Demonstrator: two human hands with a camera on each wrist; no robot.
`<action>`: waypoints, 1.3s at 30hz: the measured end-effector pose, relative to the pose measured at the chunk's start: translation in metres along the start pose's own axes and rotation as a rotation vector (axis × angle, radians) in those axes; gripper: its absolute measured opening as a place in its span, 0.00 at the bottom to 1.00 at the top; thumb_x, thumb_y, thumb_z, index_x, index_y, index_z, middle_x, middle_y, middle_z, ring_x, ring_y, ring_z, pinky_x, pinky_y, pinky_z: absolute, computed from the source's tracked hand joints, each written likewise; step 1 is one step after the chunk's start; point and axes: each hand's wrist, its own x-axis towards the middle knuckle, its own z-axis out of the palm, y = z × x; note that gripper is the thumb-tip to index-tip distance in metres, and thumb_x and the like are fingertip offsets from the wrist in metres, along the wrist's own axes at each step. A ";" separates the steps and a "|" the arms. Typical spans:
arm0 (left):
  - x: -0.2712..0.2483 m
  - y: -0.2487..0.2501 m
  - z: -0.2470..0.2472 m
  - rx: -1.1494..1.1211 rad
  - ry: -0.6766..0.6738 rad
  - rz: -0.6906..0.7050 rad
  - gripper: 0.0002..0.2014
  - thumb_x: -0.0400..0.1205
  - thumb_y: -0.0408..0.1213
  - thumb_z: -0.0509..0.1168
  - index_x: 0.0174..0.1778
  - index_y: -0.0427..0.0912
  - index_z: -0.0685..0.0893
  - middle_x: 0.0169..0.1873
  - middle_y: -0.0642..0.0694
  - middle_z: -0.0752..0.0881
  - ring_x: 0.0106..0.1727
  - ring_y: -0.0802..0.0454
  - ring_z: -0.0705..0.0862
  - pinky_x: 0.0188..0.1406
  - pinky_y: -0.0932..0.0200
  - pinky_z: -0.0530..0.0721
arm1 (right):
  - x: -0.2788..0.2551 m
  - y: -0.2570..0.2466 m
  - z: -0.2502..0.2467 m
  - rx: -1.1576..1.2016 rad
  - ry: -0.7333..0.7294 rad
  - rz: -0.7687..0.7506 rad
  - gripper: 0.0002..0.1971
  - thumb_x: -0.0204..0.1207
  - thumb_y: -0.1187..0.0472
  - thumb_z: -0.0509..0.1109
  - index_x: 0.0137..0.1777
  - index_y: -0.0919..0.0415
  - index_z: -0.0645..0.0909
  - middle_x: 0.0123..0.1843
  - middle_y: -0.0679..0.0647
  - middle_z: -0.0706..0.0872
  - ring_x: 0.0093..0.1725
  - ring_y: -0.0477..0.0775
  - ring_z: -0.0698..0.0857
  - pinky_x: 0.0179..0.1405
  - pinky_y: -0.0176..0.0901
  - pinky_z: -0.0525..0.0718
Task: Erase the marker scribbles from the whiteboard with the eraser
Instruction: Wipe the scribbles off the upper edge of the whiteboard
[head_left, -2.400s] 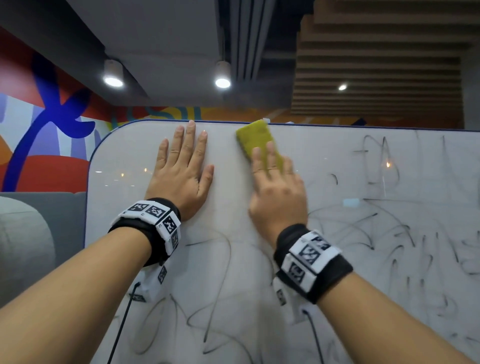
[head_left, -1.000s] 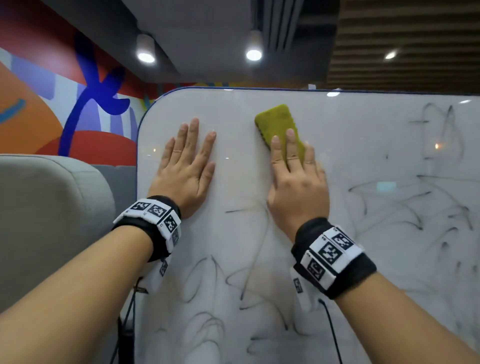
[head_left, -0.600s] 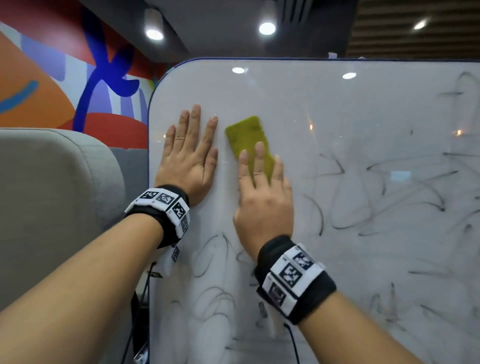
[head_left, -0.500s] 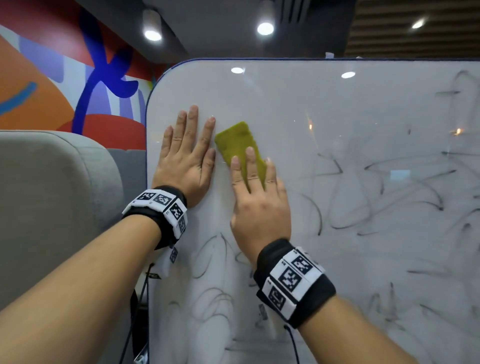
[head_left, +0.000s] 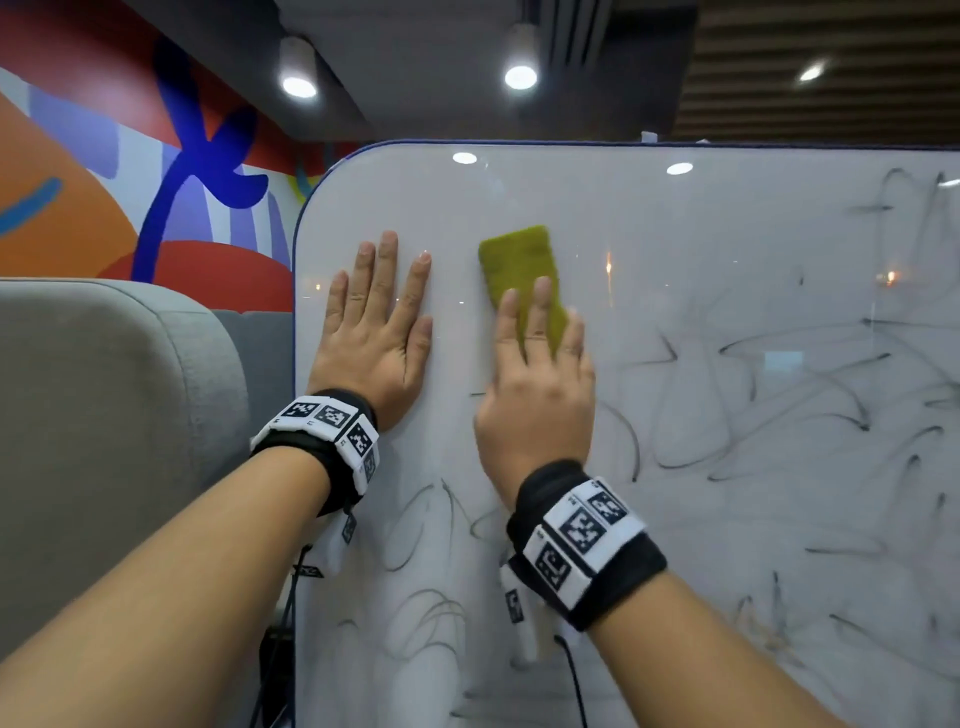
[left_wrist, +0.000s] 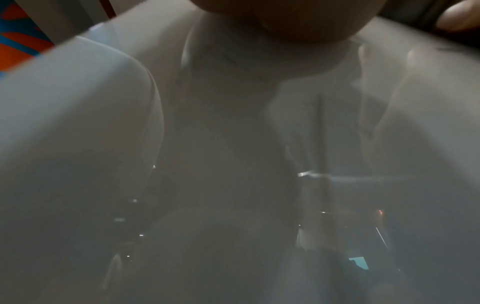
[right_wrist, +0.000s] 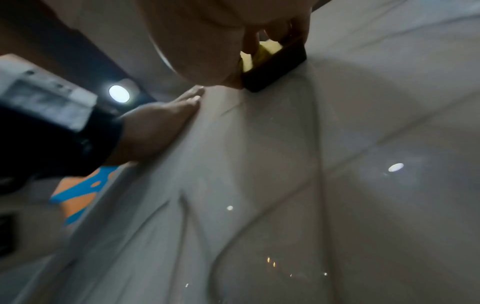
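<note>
The head view looks straight at the whiteboard (head_left: 727, 312) from arm's reach, taking in its top left corner and the wall and ceiling beyond. The left wrist view sits almost against the whiteboard (left_wrist: 78, 102), looking up along it (dim and blurred). The right wrist view also lies close to the whiteboard (right_wrist: 337, 185), facing up along it toward the eraser (right_wrist: 275, 67). Head and right wrist views share the eraser (head_left: 519, 270) and left hand (head_left: 374, 343) (right_wrist: 155, 127).

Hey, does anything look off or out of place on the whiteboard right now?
Nothing stands out. The yellow eraser sits slightly tilted under the right hand, the left hand lies flat on the whiteboard, and scribbles remain.
</note>
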 end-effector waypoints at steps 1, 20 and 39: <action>0.000 -0.001 -0.001 -0.006 -0.002 0.003 0.30 0.89 0.51 0.41 0.88 0.50 0.48 0.87 0.44 0.45 0.88 0.47 0.42 0.84 0.50 0.35 | -0.008 -0.009 0.001 0.003 -0.010 -0.042 0.35 0.73 0.60 0.59 0.84 0.58 0.67 0.86 0.62 0.65 0.78 0.75 0.72 0.72 0.65 0.75; -0.003 -0.003 -0.005 0.009 0.000 0.012 0.30 0.88 0.50 0.41 0.88 0.49 0.48 0.87 0.43 0.45 0.88 0.46 0.43 0.84 0.53 0.32 | 0.018 0.022 -0.006 0.127 0.026 0.148 0.34 0.67 0.57 0.67 0.76 0.59 0.68 0.83 0.64 0.64 0.80 0.68 0.63 0.68 0.63 0.68; -0.006 -0.002 -0.003 -0.005 0.036 0.024 0.29 0.88 0.48 0.43 0.88 0.48 0.52 0.87 0.41 0.49 0.88 0.44 0.46 0.85 0.47 0.40 | -0.042 0.054 0.004 -0.037 -0.133 -0.157 0.41 0.75 0.49 0.59 0.89 0.52 0.51 0.90 0.58 0.48 0.89 0.63 0.45 0.86 0.62 0.48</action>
